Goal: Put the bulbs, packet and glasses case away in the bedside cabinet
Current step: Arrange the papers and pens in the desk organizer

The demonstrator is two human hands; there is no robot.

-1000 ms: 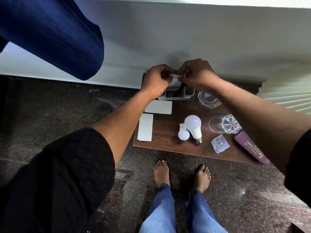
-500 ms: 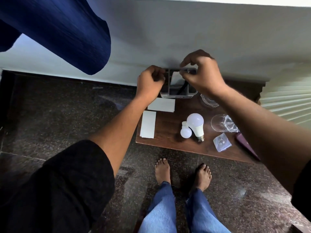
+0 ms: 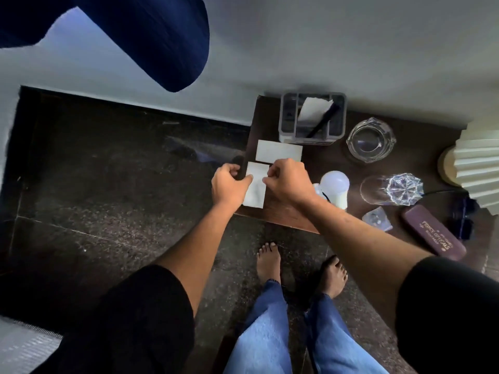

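On the wooden bedside cabinet top (image 3: 326, 160) lie a large white bulb (image 3: 335, 184) and a small bulb (image 3: 317, 189), which my right wrist partly hides. A small clear packet (image 3: 377, 218) sits to their right. Beyond it is the maroon glasses case (image 3: 434, 236). My left hand (image 3: 229, 186) and my right hand (image 3: 288, 184) both pinch the top edges of a white paper slip (image 3: 255, 193) at the cabinet's front left corner. Neither hand touches the bulbs, the packet or the case.
A second white slip (image 3: 279, 151) lies just behind the first. At the back stand a grey organiser (image 3: 287, 122) holding a folded paper, and a glass ashtray (image 3: 371, 140). On the right are a tipped glass (image 3: 391, 189), dark sunglasses (image 3: 463, 220) and a pleated lampshade (image 3: 479, 168). My bare feet (image 3: 268, 260) stand on dark stone floor.
Both hands left the organiser at the back, came toward me and closed on the front white slip. A folded paper now stands in the organiser.
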